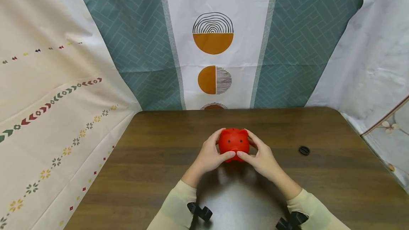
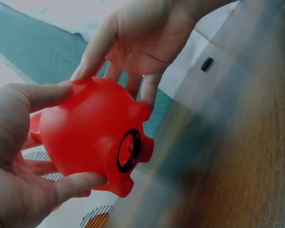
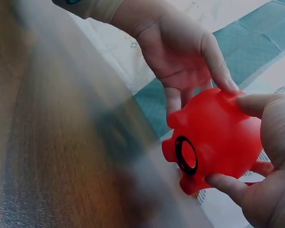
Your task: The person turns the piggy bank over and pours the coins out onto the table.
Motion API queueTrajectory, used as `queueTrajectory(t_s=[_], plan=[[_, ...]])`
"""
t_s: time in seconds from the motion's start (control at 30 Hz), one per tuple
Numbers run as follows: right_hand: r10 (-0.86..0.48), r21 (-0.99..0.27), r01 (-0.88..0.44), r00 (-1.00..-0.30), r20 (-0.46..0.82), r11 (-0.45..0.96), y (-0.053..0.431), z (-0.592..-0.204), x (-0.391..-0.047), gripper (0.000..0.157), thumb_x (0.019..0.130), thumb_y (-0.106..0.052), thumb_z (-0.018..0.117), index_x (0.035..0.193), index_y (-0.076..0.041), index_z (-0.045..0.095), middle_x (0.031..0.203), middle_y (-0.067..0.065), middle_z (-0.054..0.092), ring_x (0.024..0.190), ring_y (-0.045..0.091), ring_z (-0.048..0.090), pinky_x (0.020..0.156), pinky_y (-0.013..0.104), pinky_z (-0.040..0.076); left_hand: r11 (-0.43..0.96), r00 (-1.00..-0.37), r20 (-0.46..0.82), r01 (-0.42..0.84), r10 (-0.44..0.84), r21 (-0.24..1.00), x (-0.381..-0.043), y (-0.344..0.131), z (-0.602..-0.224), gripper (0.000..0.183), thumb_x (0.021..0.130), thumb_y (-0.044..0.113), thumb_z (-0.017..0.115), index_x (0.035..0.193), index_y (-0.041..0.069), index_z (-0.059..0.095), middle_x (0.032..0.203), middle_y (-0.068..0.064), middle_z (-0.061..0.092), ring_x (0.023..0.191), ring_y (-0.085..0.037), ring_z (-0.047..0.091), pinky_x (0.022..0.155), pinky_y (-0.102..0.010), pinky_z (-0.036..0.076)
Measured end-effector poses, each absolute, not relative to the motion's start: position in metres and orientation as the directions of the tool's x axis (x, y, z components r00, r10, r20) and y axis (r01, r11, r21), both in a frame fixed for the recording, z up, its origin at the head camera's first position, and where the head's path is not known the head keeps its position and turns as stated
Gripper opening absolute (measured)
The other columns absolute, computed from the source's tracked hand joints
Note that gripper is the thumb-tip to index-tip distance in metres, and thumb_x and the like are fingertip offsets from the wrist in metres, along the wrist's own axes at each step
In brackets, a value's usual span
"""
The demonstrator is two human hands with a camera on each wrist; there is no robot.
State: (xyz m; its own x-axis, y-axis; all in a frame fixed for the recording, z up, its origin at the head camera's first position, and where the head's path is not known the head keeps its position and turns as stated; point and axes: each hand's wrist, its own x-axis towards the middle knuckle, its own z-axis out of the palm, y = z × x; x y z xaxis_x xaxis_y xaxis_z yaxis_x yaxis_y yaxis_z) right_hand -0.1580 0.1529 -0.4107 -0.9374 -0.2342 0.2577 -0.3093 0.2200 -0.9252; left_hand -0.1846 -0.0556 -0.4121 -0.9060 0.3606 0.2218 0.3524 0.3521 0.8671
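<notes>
A red piggy bank [image 1: 234,142] is held up off the table between both hands, its face toward the head camera. My left hand [image 1: 209,154] grips its left side, and my right hand [image 1: 262,156] grips its right side. Both thumbs lie on the front near the snout, while the other fingers curve round the sides. From the left wrist view, the underside shows stubby feet and a round black-rimmed hole [image 2: 128,150]. In the right wrist view that black rim [image 3: 186,155] shows too. Apart from both hands, a small black round plug [image 1: 304,150] lies on the table.
The brown wooden table [image 1: 159,141] spreads under the hands, with a bright glare near its front. Patterned cloths [image 1: 140,38] hang behind it and at both sides. Each sleeved forearm carries a black wrist device [image 1: 200,211].
</notes>
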Motion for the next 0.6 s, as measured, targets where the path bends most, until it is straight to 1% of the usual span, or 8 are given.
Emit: queueTrajectory(t_s=[0.2, 0.23, 0.3, 0.37, 0.43, 0.47, 0.5, 0.6], plan=[[-0.209, -0.931, -0.286, -0.948, 0.24, 0.227, 0.154, -0.429, -0.164, 0.078, 0.083, -0.023, 0.078, 0.148, -0.015, 0.036, 0.139, 0.015, 0.048, 0.125, 0.042, 0.046, 0.073, 0.035, 0.058, 0.375, -0.911, 0.197, 0.336, 0.362, 0.864, -0.185, -0.057, -0.415, 0.076, 0.082, 0.032, 0.076, 0.145, 0.019, 0.037, 0.133, 0.003, 0.052, 0.114, -0.022, 0.053, 0.083, -0.033, 0.054], [-0.201, -0.922, -0.314, -0.941, 0.271, 0.228, 0.153, -0.431, -0.165, 0.078, 0.082, -0.021, 0.078, 0.147, -0.015, 0.037, 0.14, 0.014, 0.048, 0.125, 0.04, 0.047, 0.074, 0.036, 0.058, 0.366, -0.907, 0.216, 0.352, 0.362, 0.861, -0.185, -0.058, -0.414, 0.076, 0.081, 0.031, 0.077, 0.145, 0.019, 0.037, 0.135, 0.004, 0.05, 0.116, -0.021, 0.052, 0.084, -0.033, 0.054], [-0.187, -0.865, -0.439, -0.896, 0.402, 0.245, 0.152, -0.432, -0.165, 0.08, 0.078, -0.015, 0.081, 0.146, -0.012, 0.039, 0.143, 0.013, 0.046, 0.125, 0.038, 0.048, 0.075, 0.037, 0.057, 0.303, -0.881, 0.298, 0.416, 0.368, 0.857, -0.184, -0.058, -0.413, 0.075, 0.08, 0.025, 0.078, 0.144, 0.019, 0.039, 0.142, 0.004, 0.044, 0.121, -0.021, 0.049, 0.085, -0.034, 0.054], [-0.172, -0.765, -0.589, -0.808, 0.563, 0.261, 0.152, -0.431, -0.165, 0.084, 0.073, -0.006, 0.084, 0.145, -0.006, 0.041, 0.146, 0.014, 0.042, 0.124, 0.036, 0.05, 0.075, 0.039, 0.056, 0.208, -0.833, 0.407, 0.503, 0.374, 0.839, -0.183, -0.056, -0.409, 0.076, 0.079, 0.016, 0.08, 0.143, 0.018, 0.04, 0.149, 0.002, 0.036, 0.127, -0.023, 0.046, 0.087, -0.036, 0.053], [-0.156, -0.693, -0.659, -0.748, 0.645, 0.292, 0.153, -0.428, -0.165, 0.086, 0.07, -0.002, 0.085, 0.144, -0.006, 0.041, 0.149, 0.011, 0.039, 0.125, 0.032, 0.05, 0.076, 0.037, 0.056, 0.154, -0.795, 0.481, 0.563, 0.37, 0.812, -0.183, -0.055, -0.407, 0.077, 0.077, 0.012, 0.08, 0.143, 0.017, 0.04, 0.154, 0.0, 0.028, 0.131, -0.025, 0.042, 0.086, -0.037, 0.053], [-0.159, -0.702, -0.657, -0.751, 0.641, 0.274, 0.153, -0.426, -0.164, 0.086, 0.07, -0.001, 0.084, 0.145, -0.008, 0.041, 0.149, 0.011, 0.04, 0.124, 0.032, 0.05, 0.076, 0.037, 0.056, 0.144, -0.792, 0.487, 0.566, 0.368, 0.812, -0.182, -0.054, -0.406, 0.077, 0.077, 0.011, 0.08, 0.143, 0.016, 0.04, 0.154, -0.002, 0.029, 0.13, -0.026, 0.043, 0.084, -0.037, 0.054], [-0.164, -0.741, -0.626, -0.78, 0.604, 0.244, 0.154, -0.426, -0.164, 0.085, 0.072, -0.002, 0.083, 0.145, -0.01, 0.042, 0.146, 0.01, 0.042, 0.123, 0.032, 0.05, 0.075, 0.036, 0.057, 0.16, -0.803, 0.47, 0.552, 0.366, 0.818, -0.182, -0.054, -0.406, 0.077, 0.078, 0.013, 0.079, 0.143, 0.014, 0.039, 0.152, -0.003, 0.032, 0.127, -0.027, 0.045, 0.083, -0.036, 0.055], [-0.192, -0.886, -0.423, -0.901, 0.389, 0.188, 0.155, -0.425, -0.164, 0.078, 0.08, -0.014, 0.079, 0.147, -0.022, 0.039, 0.143, 0.008, 0.046, 0.125, 0.033, 0.047, 0.074, 0.031, 0.057, 0.261, -0.868, 0.347, 0.448, 0.354, 0.855, -0.181, -0.053, -0.409, 0.077, 0.081, 0.02, 0.078, 0.145, 0.013, 0.037, 0.143, -0.005, 0.043, 0.119, -0.027, 0.05, 0.079, -0.034, 0.056]])
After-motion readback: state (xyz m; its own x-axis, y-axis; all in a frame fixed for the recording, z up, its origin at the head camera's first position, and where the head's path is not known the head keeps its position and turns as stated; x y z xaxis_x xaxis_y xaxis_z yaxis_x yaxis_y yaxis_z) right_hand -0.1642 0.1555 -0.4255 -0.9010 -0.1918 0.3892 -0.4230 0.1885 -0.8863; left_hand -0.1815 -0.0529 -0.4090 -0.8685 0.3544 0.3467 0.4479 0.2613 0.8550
